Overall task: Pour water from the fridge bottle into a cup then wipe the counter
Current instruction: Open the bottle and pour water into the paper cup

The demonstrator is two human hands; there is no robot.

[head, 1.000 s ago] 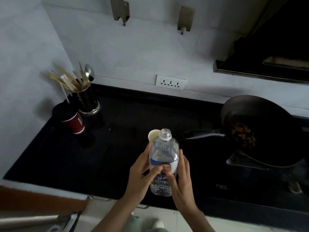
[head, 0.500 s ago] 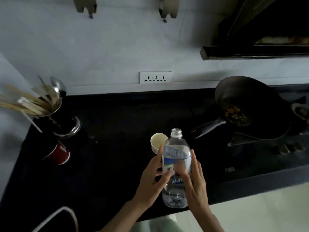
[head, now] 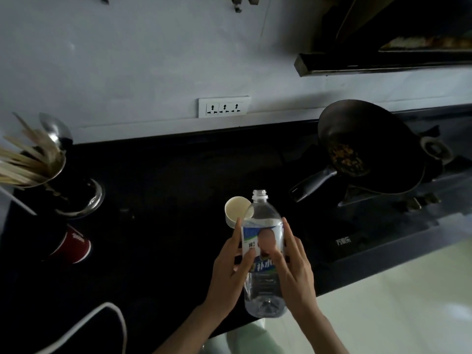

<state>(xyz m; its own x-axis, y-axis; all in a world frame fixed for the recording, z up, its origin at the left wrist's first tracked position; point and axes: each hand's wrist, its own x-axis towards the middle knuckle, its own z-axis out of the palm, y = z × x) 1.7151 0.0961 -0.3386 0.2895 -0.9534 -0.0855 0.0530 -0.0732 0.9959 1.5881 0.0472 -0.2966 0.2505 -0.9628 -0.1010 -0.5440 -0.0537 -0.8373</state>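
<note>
Clear plastic catches what little light there is: in the head view, the water bottle [head: 264, 254] stands uncapped between both hands, its open neck just beside the rim of the pale paper cup [head: 236, 210], which sits on the black table [head: 158, 226] right behind it. The left hand [head: 229, 267] wraps the labelled side with its thumb across the front. The right hand [head: 293, 269] holds the other side with its fingers laid long against the plastic and its thumb pressed on the label.

Over the last second the grip has hardly altered; both hands held the bottle the same way then. What changed is the framing and the closeness: the camera has swung, so the wok [head: 370, 149] with food scraps now sits further up and right, the chopstick holder [head: 51, 172] and the red cup [head: 74, 247] have slid to the left edge, and the bottle's neck has come slightly nearer the paper cup. The bottle is upright or nearly so, and I see no stream of water.

My judgement is that pouring has not begun; the bottle is being lined up. The next move calls for tilting the neck over the cup, slowly, since the cup looks light and could tip. A white cable [head: 102, 318] loops near the table's front edge.
</note>
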